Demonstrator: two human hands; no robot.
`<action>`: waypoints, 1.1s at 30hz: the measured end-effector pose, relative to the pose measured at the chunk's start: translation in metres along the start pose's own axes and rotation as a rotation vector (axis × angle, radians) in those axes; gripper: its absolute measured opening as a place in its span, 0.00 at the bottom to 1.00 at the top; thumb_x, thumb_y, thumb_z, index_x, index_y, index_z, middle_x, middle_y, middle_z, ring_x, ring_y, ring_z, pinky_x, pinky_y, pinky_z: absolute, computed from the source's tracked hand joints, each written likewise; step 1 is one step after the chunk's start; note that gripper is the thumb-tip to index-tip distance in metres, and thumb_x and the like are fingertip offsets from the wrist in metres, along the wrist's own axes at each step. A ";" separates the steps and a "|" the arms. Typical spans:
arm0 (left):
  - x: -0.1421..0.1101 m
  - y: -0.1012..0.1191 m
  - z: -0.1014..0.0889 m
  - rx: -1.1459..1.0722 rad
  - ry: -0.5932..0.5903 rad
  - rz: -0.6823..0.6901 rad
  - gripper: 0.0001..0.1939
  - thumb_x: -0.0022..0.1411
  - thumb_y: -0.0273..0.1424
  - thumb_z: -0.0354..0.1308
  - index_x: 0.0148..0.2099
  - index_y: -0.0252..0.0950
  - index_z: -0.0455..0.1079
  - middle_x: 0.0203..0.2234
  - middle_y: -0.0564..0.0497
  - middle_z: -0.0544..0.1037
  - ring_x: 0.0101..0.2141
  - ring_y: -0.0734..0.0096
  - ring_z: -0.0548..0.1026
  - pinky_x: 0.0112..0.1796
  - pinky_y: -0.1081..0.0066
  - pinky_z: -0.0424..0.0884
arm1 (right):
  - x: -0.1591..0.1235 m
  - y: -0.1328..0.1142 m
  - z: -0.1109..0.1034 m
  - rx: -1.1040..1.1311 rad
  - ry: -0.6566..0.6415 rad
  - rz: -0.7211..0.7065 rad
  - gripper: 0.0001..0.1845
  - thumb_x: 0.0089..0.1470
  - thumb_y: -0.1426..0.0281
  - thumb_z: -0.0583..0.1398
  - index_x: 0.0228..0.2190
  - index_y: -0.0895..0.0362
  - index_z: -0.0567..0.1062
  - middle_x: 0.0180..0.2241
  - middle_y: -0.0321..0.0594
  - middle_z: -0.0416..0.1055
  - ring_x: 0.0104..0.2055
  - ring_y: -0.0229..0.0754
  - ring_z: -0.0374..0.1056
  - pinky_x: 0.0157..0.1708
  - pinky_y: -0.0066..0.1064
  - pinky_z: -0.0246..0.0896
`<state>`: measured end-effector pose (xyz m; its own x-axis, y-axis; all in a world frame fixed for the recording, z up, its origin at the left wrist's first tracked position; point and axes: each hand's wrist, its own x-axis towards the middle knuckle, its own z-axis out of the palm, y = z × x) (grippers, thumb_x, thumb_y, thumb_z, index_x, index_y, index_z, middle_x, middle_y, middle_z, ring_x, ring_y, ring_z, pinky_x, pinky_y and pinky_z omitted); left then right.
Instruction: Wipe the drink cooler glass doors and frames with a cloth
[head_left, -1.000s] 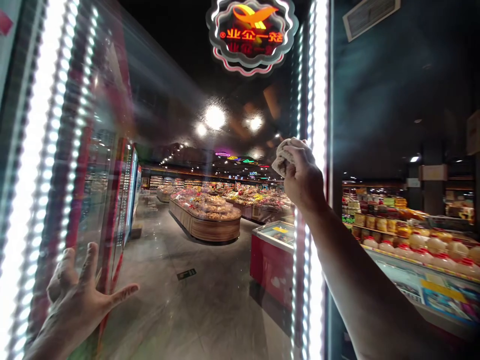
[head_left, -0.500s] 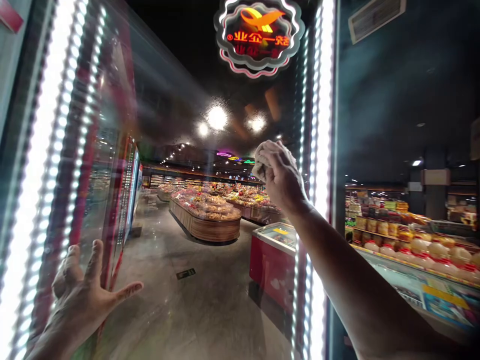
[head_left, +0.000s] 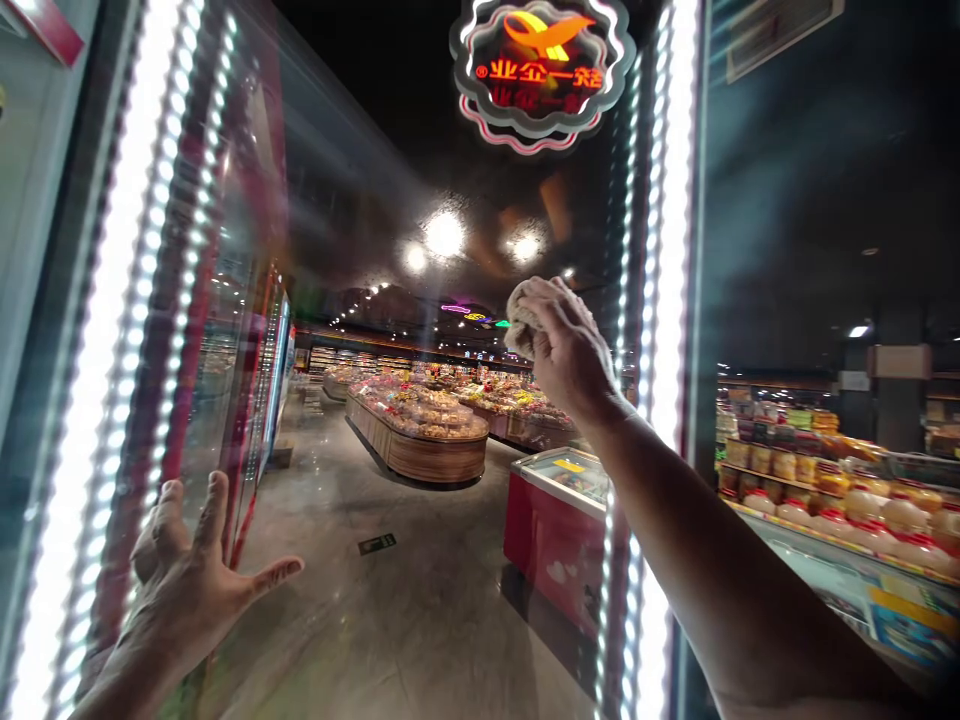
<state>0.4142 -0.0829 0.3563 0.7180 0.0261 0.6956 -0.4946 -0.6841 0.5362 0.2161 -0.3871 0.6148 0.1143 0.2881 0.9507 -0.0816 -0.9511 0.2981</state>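
A crumpled pale cloth (head_left: 523, 318) is bunched under my right hand (head_left: 570, 350), whose fingers are wrapped over it. That hand is raised against a clear glass pane (head_left: 420, 620), just left of a bright LED strip (head_left: 667, 300) on the pane's right edge. My left hand (head_left: 191, 570) is low on the left, its fingers spread and thumb stretched out, near another lit strip (head_left: 112, 330). Whether its palm rests on the glass, I cannot tell. Above my right hand, a glowing sign (head_left: 544, 70) with reversed lettering is at the top of the pane.
Behind the glass is a shop. A wooden display island (head_left: 420, 440) heaped with goods stands mid-floor, and a red chest freezer (head_left: 551, 540) sits nearer on the right. Farther right, shelves of jars (head_left: 847, 490) line a cooler. A dark floor sign (head_left: 376, 544) lies on the floor.
The surroundings and my left hand have shifted rightward in view. My right hand, still on the cloth, stays almost where it was in view, so it sits farther left of the right-hand light strip.
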 end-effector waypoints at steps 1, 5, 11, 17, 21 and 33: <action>0.000 -0.001 0.001 0.009 0.007 0.012 0.63 0.45 0.64 0.55 0.75 0.38 0.38 0.72 0.35 0.31 0.70 0.29 0.38 0.61 0.36 0.55 | 0.003 0.001 0.001 0.000 0.028 0.026 0.24 0.60 0.76 0.51 0.54 0.47 0.72 0.62 0.38 0.66 0.69 0.51 0.54 0.67 0.56 0.53; 0.000 -0.006 0.004 0.030 0.034 0.045 0.62 0.47 0.64 0.55 0.75 0.39 0.37 0.73 0.37 0.29 0.70 0.30 0.37 0.62 0.37 0.52 | 0.011 -0.005 0.008 0.007 0.037 0.033 0.25 0.59 0.77 0.51 0.54 0.46 0.73 0.62 0.37 0.66 0.69 0.50 0.53 0.69 0.55 0.49; 0.001 -0.012 0.011 0.003 0.028 0.044 0.64 0.45 0.61 0.59 0.75 0.41 0.36 0.73 0.42 0.26 0.69 0.27 0.37 0.61 0.35 0.53 | 0.010 -0.012 0.013 0.029 -0.026 -0.015 0.23 0.60 0.77 0.51 0.53 0.50 0.73 0.62 0.40 0.66 0.69 0.51 0.55 0.67 0.57 0.51; 0.001 -0.015 0.013 -0.005 0.060 0.086 0.62 0.48 0.61 0.59 0.75 0.40 0.35 0.73 0.39 0.28 0.69 0.28 0.37 0.61 0.35 0.53 | 0.018 -0.021 0.022 0.026 -0.021 -0.017 0.24 0.58 0.78 0.52 0.52 0.50 0.73 0.63 0.40 0.65 0.69 0.50 0.53 0.69 0.56 0.47; 0.003 -0.018 0.015 0.005 0.076 0.115 0.63 0.47 0.62 0.58 0.75 0.39 0.37 0.73 0.39 0.28 0.69 0.27 0.36 0.61 0.35 0.51 | 0.016 -0.020 0.020 0.031 -0.047 -0.020 0.24 0.60 0.77 0.51 0.53 0.50 0.73 0.63 0.39 0.65 0.69 0.49 0.53 0.68 0.55 0.48; 0.001 -0.012 0.010 0.017 0.055 0.102 0.63 0.48 0.61 0.59 0.75 0.37 0.37 0.73 0.37 0.29 0.70 0.29 0.36 0.62 0.36 0.52 | 0.020 -0.029 0.024 0.018 -0.016 -0.017 0.24 0.60 0.75 0.50 0.54 0.50 0.73 0.63 0.39 0.66 0.69 0.51 0.54 0.68 0.57 0.49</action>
<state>0.4261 -0.0818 0.3456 0.6365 -0.0047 0.7713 -0.5547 -0.6976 0.4535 0.2448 -0.3564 0.6236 0.1310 0.3026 0.9441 -0.0617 -0.9479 0.3124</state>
